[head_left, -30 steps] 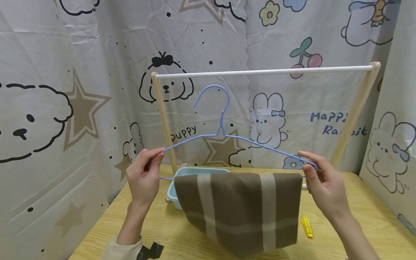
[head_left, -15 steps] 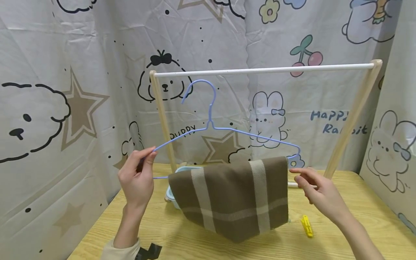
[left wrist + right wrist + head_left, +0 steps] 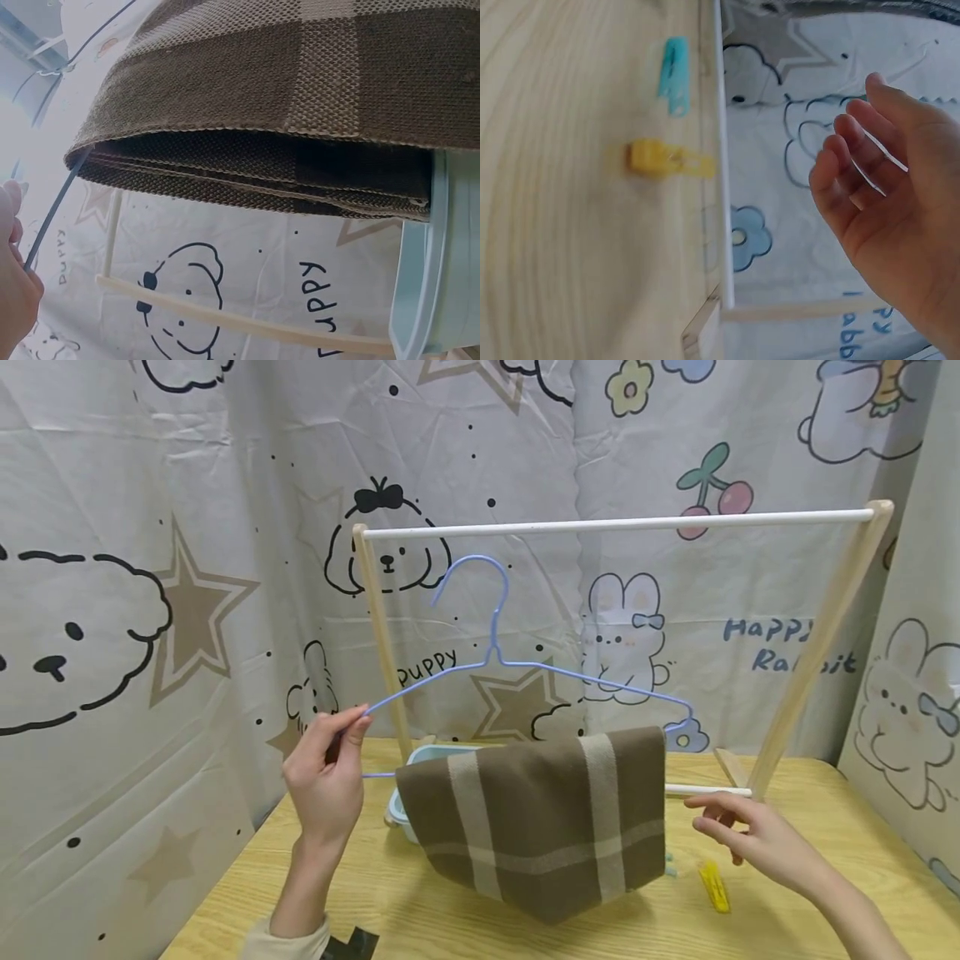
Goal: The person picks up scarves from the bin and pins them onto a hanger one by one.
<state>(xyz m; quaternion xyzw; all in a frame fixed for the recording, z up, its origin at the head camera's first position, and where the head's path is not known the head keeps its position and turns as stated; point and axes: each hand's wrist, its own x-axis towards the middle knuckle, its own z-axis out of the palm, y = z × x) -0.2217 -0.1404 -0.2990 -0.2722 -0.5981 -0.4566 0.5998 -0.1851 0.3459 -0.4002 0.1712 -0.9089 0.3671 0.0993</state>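
Observation:
My left hand pinches the left end of a blue wire clothes hanger and holds it up in front of the rack. Over the hanger's lower bar hangs a folded brown cloth with pale stripes, its right side higher than its left. In the left wrist view the cloth shows several layers at its fold. My right hand holds nothing; its fingers are loosely bent, to the right of the cloth and above a yellow clothes peg. In the right wrist view a teal clothes peg lies beside the yellow one.
A wooden rack with a white top rail stands at the back of the wooden table. Behind the cloth sits a light blue plastic basket, partly hidden. Printed curtains enclose the table on the back and sides.
My right hand has let go of the hanger's right end and moved down toward the yellow peg. The hanger and cloth have shifted a little left, and the cloth's right side has risen.

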